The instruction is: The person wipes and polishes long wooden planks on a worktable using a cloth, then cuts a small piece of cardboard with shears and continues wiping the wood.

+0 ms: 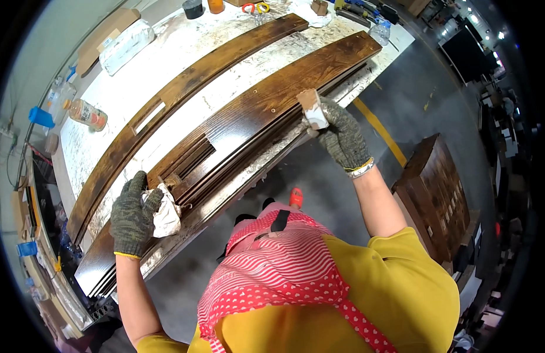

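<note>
My left hand (131,217), in a grey-green knit glove, lies over the near left part of a stack of dark brown stained wooden boards (296,73). Its fingers are closed on a crumpled white rag (166,216). Wearing a matching glove, my right hand (345,136) grips a small brown and white block (313,110) at the stack's front edge, toward its right end. Whether the block is wrapped in sandpaper I cannot tell. The top board has a long cut-out near the left hand. Behind the stack lies another long brown board (231,54) with a narrow slot.
The boards rest on a stained white worktable (193,106). A bottle with an orange label (88,115), a plastic-wrapped package (127,47), a dark cup (193,8), scissors (256,9) and a clear bottle (380,32) stand around. More brown wooden pieces (434,197) are stacked at right.
</note>
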Demonstrator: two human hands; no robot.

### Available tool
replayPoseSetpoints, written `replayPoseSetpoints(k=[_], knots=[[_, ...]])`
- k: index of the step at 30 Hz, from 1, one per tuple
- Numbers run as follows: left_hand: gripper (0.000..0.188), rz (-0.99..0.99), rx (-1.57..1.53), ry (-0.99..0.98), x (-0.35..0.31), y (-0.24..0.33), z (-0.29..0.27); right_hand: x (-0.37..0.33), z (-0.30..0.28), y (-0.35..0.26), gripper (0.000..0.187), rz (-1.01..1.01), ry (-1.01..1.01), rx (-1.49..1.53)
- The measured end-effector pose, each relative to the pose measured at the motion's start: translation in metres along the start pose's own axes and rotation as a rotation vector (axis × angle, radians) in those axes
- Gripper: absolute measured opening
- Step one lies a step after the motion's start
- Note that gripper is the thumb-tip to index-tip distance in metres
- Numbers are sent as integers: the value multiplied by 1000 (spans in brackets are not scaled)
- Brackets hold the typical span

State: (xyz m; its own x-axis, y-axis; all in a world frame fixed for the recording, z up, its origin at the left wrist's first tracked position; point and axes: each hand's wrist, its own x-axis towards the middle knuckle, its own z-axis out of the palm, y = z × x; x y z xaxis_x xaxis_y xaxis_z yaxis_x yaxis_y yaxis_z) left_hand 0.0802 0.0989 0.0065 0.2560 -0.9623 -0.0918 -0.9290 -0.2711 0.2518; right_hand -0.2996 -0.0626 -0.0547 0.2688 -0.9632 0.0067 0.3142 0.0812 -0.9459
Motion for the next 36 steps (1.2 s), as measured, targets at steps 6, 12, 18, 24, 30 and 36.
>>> replayPoseSetpoints(k=[6,12,18,24,30,36], knots=[[50,-172,32,-116,-30,-52,-46,0,-24,-6,37,-84,106,-492],[51,-264,-67,-124,-62,-165,-19,22,-5,2,33,-617,216,-1174],[49,-243,18,-88,-65,-152,-23,-34,107,59,37,-937,-255,-1371],[48,-150,56,-36,-69,-159,-16,-61,170,50,35,-389,-565,-683],[52,-176,132,-51,-69,-139,-22,-45,136,43,37,28,-318,-351],[50,-162,101,-46,-65,-133,-26,-55,182,65,31,-1043,-355,-1193]])
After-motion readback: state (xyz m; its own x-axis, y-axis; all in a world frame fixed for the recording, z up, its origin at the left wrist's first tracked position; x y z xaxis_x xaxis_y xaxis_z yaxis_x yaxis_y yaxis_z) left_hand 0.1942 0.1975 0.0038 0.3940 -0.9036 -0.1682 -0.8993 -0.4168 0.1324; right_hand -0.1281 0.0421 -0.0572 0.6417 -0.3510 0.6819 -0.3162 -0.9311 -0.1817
